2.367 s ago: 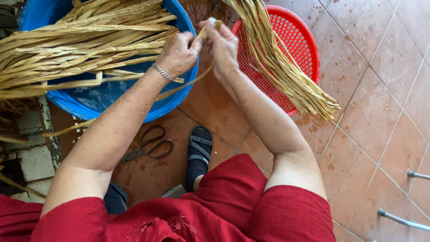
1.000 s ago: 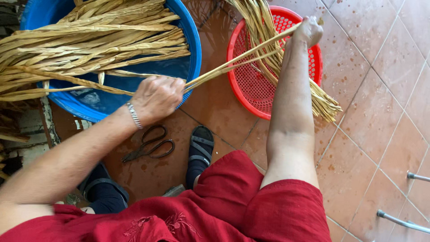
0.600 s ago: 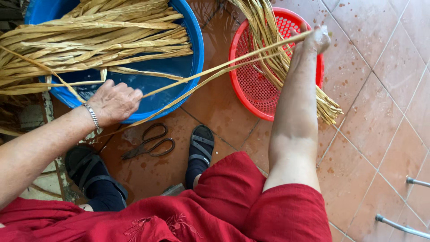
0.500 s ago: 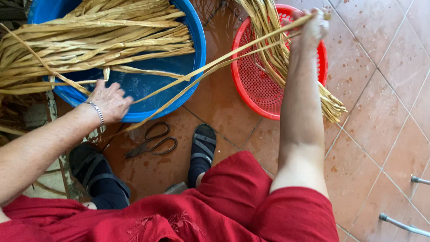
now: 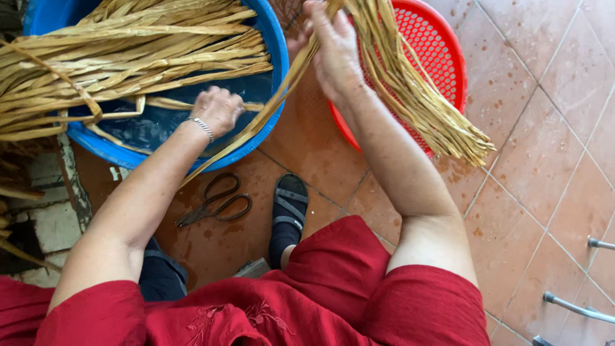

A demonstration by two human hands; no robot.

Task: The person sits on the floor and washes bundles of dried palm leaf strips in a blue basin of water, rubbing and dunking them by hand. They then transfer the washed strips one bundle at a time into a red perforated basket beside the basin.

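My left hand [image 5: 218, 109] reaches into the blue basin [image 5: 272, 45], its fingers curled around a flat tan strip from the pile of soaked fibre strips [image 5: 128, 57]. My right hand [image 5: 333, 51] is raised between the basin and the red mesh basket [image 5: 442, 57]. It grips a long split strip [image 5: 256, 115] that slants down across the basin's rim. The same hand rests against a thick bundle of thin strips [image 5: 416, 96] lying over the basket, its ends fanned out on the tiles.
Black scissors [image 5: 214, 202] lie on the wet tiled floor in front of the basin, next to my foot in a black sandal [image 5: 289, 202]. Concrete blocks [image 5: 45, 224] stand at the left. Metal tube legs [image 5: 576, 307] show at the lower right.
My right hand swung back left from over the basket with the long strip. My left hand let go of its lower end and moved up into the basin onto another strip.
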